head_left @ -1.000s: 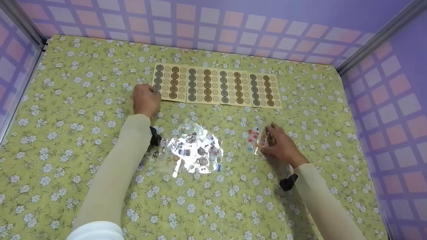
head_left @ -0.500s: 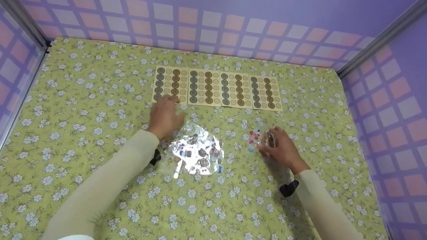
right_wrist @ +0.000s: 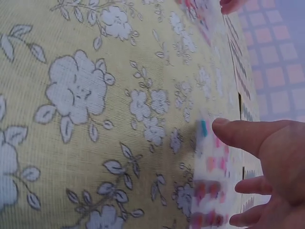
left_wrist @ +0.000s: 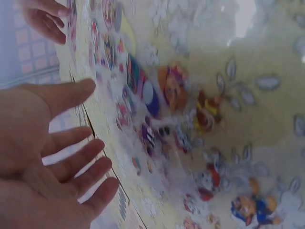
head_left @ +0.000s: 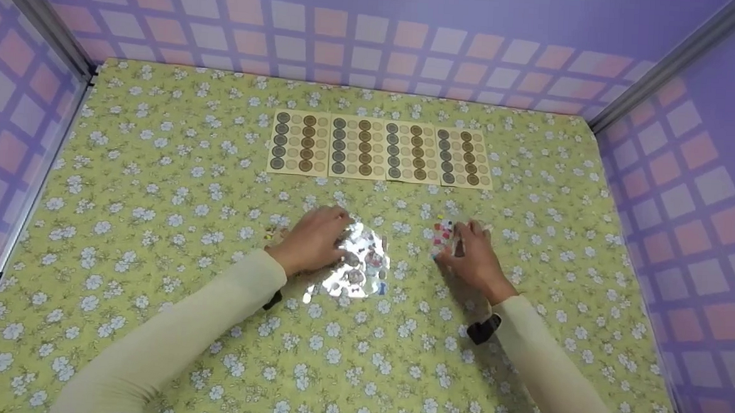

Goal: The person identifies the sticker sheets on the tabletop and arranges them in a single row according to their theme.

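Note:
My left hand [head_left: 312,238] is over the left part of a clear, shiny sticker sheet [head_left: 367,269] in the middle of the table. In the left wrist view its fingers are spread and fairly straight above the cartoon character stickers [left_wrist: 174,88]; nothing is held. My right hand [head_left: 474,262] is at a small clear sheet of red, pink and blue stickers [head_left: 439,238], covering its right part. In the right wrist view the thumb is extended beside the small sheet's edge and the fingers [right_wrist: 255,185] look loose. Whether they touch the sheet I cannot tell.
Several cream sheets of brown and grey round stickers [head_left: 352,146] lie side by side in a row towards the back. A yellow floral cloth [head_left: 396,372] covers the table. Purple checked panels [head_left: 376,37] enclose the back and sides.
My left hand has left the leftmost cream sheet and come right and nearer, over the shiny sticker sheet. The right hand stays by the small sheet, shifting slightly.

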The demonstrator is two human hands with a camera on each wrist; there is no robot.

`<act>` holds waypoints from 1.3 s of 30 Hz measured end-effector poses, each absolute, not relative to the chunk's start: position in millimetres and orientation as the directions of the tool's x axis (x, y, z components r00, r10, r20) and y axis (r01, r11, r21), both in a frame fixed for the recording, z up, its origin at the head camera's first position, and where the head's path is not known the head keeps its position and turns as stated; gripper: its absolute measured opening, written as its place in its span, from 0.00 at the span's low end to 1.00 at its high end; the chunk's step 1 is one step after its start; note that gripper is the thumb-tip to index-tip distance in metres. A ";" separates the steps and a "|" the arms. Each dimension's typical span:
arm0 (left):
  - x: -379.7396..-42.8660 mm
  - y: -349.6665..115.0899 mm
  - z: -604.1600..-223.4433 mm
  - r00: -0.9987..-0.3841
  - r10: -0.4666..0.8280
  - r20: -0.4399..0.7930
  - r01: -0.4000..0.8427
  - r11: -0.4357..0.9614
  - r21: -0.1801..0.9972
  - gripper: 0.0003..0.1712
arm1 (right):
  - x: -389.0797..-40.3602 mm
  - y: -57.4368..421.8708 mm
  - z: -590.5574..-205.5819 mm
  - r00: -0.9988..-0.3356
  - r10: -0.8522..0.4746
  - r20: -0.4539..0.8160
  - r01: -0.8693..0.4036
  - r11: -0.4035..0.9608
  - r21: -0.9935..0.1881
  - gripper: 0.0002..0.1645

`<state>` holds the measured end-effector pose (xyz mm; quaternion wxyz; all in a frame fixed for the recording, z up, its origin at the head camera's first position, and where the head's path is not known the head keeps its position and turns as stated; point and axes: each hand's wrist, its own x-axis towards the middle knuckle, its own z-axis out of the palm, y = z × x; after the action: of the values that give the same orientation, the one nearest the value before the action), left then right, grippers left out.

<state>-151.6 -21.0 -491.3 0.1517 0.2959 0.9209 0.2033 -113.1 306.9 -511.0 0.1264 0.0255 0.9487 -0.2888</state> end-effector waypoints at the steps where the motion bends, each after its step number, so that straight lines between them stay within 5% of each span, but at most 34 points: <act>1: -148.1 -19.6 -491.6 -0.758 0.628 -0.179 0.499 0.734 0.460 0.39 | -112.9 306.9 -511.9 -0.965 -0.023 -0.261 0.124 0.837 -0.533 0.34; 5: -135.5 -16.2 -494.4 -0.671 0.695 -0.259 0.565 0.705 0.429 0.52 | -113.2 309.4 -515.2 -0.963 -0.015 -0.271 0.130 0.850 -0.511 0.43; 9: -129.3 -15.0 -499.2 -0.632 0.717 -0.294 0.612 0.695 0.377 0.53 | -116.2 314.2 -516.2 -0.958 -0.023 -0.285 0.130 0.854 -0.504 0.46; 25: -149.8 3.2 -508.1 -0.660 0.697 -0.282 0.576 0.710 0.405 0.54 | -126.2 337.3 -512.6 -0.926 -0.076 -0.369 0.146 0.829 -0.540 0.54; 39: -159.0 16.9 -501.4 -0.724 0.667 -0.175 0.575 0.724 0.381 0.52 | -127.5 298.4 -503.3 -0.964 -0.150 -0.221 0.055 0.699 -0.713 0.39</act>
<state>-159.0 16.9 -501.4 0.1515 0.3390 0.9160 0.1516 -127.5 298.4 -503.3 0.1322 -0.0260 0.9121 -0.3873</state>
